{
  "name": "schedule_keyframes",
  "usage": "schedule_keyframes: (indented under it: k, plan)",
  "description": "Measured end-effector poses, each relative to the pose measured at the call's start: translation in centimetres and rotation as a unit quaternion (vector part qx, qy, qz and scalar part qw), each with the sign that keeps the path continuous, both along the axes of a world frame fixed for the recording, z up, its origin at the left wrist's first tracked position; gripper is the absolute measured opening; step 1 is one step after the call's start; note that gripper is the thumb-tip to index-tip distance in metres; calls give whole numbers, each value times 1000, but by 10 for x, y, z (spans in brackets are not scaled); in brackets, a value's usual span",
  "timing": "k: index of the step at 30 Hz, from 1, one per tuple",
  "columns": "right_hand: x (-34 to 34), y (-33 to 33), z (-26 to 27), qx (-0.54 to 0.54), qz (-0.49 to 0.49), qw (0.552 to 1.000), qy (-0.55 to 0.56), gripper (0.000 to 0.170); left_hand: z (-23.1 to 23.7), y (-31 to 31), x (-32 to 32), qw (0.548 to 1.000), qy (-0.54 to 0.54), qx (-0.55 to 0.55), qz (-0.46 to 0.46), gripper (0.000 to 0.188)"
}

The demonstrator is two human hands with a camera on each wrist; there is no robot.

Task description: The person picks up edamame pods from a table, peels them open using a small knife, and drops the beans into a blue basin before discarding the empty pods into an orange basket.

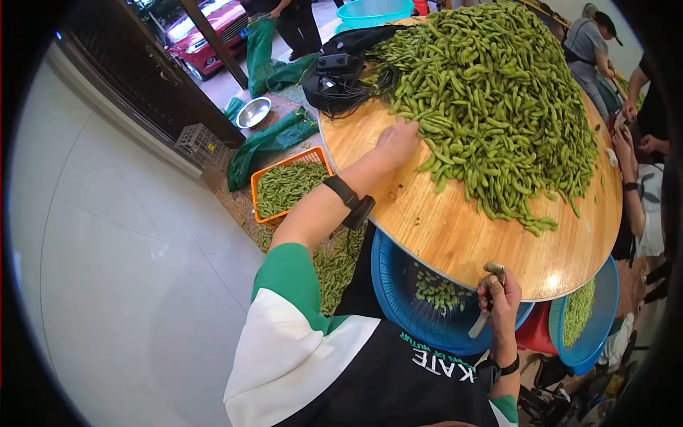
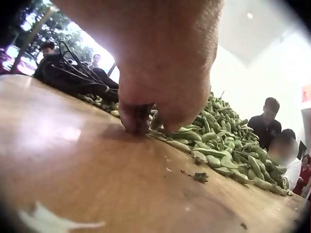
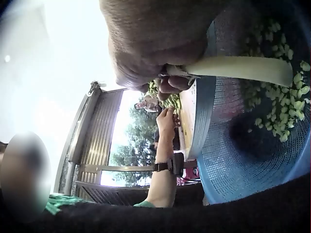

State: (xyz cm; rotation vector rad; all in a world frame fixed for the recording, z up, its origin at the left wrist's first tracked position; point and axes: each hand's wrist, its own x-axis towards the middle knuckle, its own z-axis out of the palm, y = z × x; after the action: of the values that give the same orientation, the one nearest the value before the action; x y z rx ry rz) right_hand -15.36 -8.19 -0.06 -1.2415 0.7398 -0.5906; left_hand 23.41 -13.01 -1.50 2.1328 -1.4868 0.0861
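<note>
My left hand (image 1: 400, 142) reaches to the near left edge of a big heap of green soybean pods (image 1: 498, 107) on the round wooden table (image 1: 405, 213). In the left wrist view its bent fingers (image 2: 136, 119) point down at the tabletop, right beside the pods; I cannot tell whether they pinch one. Near the table's front edge, my right hand (image 1: 504, 299) grips a tool with a pale, flat, slightly curved end (image 3: 243, 68). That end sticks out over a blue mesh basket (image 1: 398, 313) with shelled beans (image 1: 437, 292) inside. A brownish mottled piece (image 1: 493, 269) shows at the top of this grip.
A black bag with cables (image 1: 334, 78) lies at the table's far left. On the floor stand an orange crate of pods (image 1: 255, 192) and a metal bowl (image 1: 254, 112). Another blue basket (image 1: 605, 306) holds beans at the right. Other people (image 1: 594, 50) work along the right side.
</note>
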Motion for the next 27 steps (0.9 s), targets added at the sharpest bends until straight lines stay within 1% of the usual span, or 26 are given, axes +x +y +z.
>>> schedule_keyframes:
  k: [3,5,7,9,11,12,14,16,18,20,21,22,23,24,26,27]
  plan:
    - [0,-2,-1,15,-5,1000,-17,22,1,-2,-2,1000,9,16,6,21]
    - [1,-2,-2,3,8,1000,-5,22,-4,-2,-3,1000,6,4,28,22]
    - [3,-3,-4,-1,8,1000,-4,21,-6,-5,1,999,6,11,30,21]
    - [5,-3,-4,-8,8,1000,-5,21,1,-6,3,999,4,15,32,21]
    - [4,-2,-3,-1,6,1000,-2,21,3,-6,1,997,22,36,59,21]
    - [3,-2,-3,6,6,1000,-3,20,3,-6,0,998,19,34,56,21]
    - [3,-3,-3,-2,8,1000,-10,20,1,-7,-1,994,18,19,103,21]
    - [3,-1,-3,-8,8,1000,-18,20,-8,-6,2,995,26,7,95,22]
    - [2,-2,0,6,23,1000,-14,20,-2,-8,5,996,27,-7,82,22]
    - [2,-3,-1,5,19,1000,-18,20,2,-9,2,993,36,49,102,23]
    - [1,-2,-2,7,26,1000,-13,20,5,-9,1,993,34,50,97,23]
    - [1,-1,-2,7,22,1000,-14,20,7,-10,0,993,-20,61,100,25]
    - [1,0,0,4,26,1000,-3,19,13,-12,-2,990,-74,69,102,27]
    - [1,-2,1,0,29,1000,6,19,29,-17,-4,990,-77,65,96,27]
    - [0,-2,-1,3,22,1000,-2,19,65,-24,-10,988,-78,119,53,36]
    - [0,-1,-2,7,25,1000,-6,18,89,-31,-24,994,-58,86,25,39]
